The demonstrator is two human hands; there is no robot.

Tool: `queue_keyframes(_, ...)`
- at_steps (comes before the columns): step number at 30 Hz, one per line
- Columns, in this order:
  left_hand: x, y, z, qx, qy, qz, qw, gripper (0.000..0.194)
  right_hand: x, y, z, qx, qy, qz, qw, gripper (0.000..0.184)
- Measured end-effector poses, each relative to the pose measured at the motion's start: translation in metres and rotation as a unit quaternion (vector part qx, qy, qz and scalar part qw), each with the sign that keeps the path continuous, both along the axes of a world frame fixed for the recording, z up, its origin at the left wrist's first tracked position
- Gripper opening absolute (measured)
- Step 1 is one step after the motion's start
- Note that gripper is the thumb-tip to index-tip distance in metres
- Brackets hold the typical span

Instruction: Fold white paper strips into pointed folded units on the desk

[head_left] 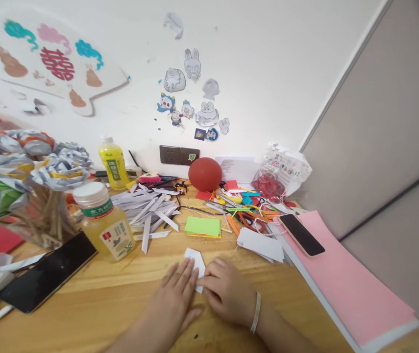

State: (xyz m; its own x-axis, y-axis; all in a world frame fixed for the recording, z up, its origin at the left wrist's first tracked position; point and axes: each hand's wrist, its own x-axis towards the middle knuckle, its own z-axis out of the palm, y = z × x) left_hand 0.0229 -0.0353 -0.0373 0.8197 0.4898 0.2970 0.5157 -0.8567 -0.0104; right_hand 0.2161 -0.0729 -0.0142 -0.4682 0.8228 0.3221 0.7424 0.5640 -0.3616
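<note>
A small folded piece of white paper [196, 257] lies on the wooden table in front of me, its top end pointed. My left hand [176, 289] rests flat on its left side, fingers stretched out and covering part of it. On the paper's right edge presses the index finger of my right hand [227, 289], the other fingers curled in; a bracelet circles that wrist. Beyond the hands sits a stack of green paper slips [203, 226], with a stack of white slips [260, 243] to the right.
Folded white strips [146, 208] are heaped behind, near a juice bottle [107, 230] and a yellow bottle [113, 164]. A black phone [49, 274] lies left; another phone [302, 235] rests on pink paper [356, 279]. A red balloon [205, 174] stands by the wall.
</note>
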Motion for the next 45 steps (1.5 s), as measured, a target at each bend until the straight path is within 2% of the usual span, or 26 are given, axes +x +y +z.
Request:
queue_keyframes(3, -0.001, -0.001, 0.017, -0.074, 0.029, -0.117, 0.990, 0.054, 0.008, 0.005, 0.000, 0.019, 0.046, -0.052, 0.997, 0.033)
queue_keyframes(6, -0.002, 0.001, 0.027, -0.102, 0.020, -0.149, 0.983, 0.051, 0.024, 0.011, -0.001, 0.016, 0.033, -0.056, 0.998, 0.040)
queue_keyframes(11, -0.005, 0.011, 0.024, -0.049, -0.016, -0.102, 0.993, 0.031, 0.030, 0.012, -0.003, 0.019, -0.033, -0.056, 0.998, 0.032)
queue_keyframes(15, -0.008, 0.016, 0.027, -0.021, -0.015, -0.102, 0.994, 0.023, 0.024, 0.012, -0.004, 0.023, -0.049, -0.016, 0.998, 0.044)
queue_keyframes(17, -0.010, 0.018, 0.031, -0.004, -0.023, -0.098, 0.995, 0.020, 0.024, 0.012, -0.005, 0.037, -0.050, -0.002, 0.998, 0.043)
queue_keyframes(21, -0.014, 0.028, 0.031, 0.022, -0.028, -0.098, 0.995, 0.025, 0.028, 0.014, -0.006, 0.062, -0.056, -0.031, 0.996, 0.026)
queue_keyframes(26, -0.017, 0.036, 0.027, 0.070, -0.038, -0.067, 0.995, 0.022, 0.028, 0.015, -0.004, 0.088, -0.084, -0.056, 0.991, 0.006)
queue_keyframes(28, -0.015, 0.034, 0.027, 0.070, -0.041, -0.056, 0.995, 0.021, 0.025, 0.016, -0.005, 0.113, -0.100, -0.052, 0.987, 0.004)
queue_keyframes(34, -0.010, 0.028, 0.025, 0.044, -0.038, -0.018, 0.998, 0.028, 0.019, 0.016, -0.013, 0.173, -0.136, -0.058, 0.974, 0.020)
queue_keyframes(39, -0.011, 0.033, 0.022, 0.018, -0.037, -0.003, 0.999, 0.025, 0.022, 0.019, -0.019, 0.169, -0.120, -0.055, 0.977, 0.022)
queue_keyframes(45, -0.010, 0.032, 0.018, 0.029, -0.060, -0.015, 0.998, 0.024, 0.020, 0.017, -0.012, 0.130, -0.088, -0.046, 0.987, 0.018)
